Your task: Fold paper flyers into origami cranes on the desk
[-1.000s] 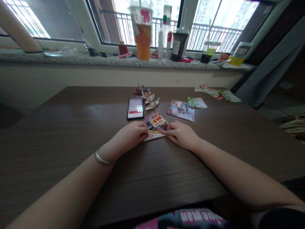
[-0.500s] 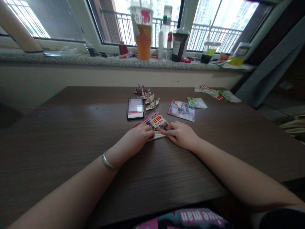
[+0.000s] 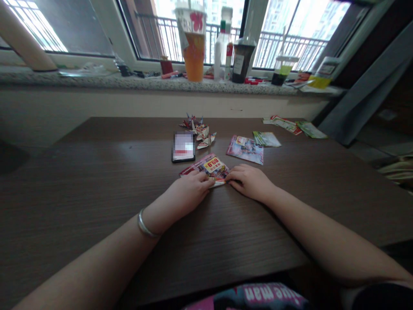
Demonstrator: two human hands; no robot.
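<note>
A colourful printed sheet of paper (image 3: 213,165) lies on the table with a narrow pale strip folded along its near edge. On that fold's left part rests my left hand (image 3: 193,185), fingers closed together and pressed on the paper; a silver bangle circles the wrist. My right hand (image 3: 250,183) grips the sheet's right corner, its fingers curled and the tips at the edge of the fold. Just beyond the sheet are a phone (image 3: 183,147) with a blurred screen and several folded paper shapes (image 3: 204,134).
Another printed sheet (image 3: 247,150) and a stack of small papers (image 3: 267,139) lie to the right. More leaflets (image 3: 284,124) are near the table's far right edge. Drink cups, including a tall orange one (image 3: 194,56), and bottles line the granite windowsill (image 3: 138,83).
My left hand has slid slightly right and toward me along the fold. My right fingers have curled in at the corner, and more of the sheet's left side shows.
</note>
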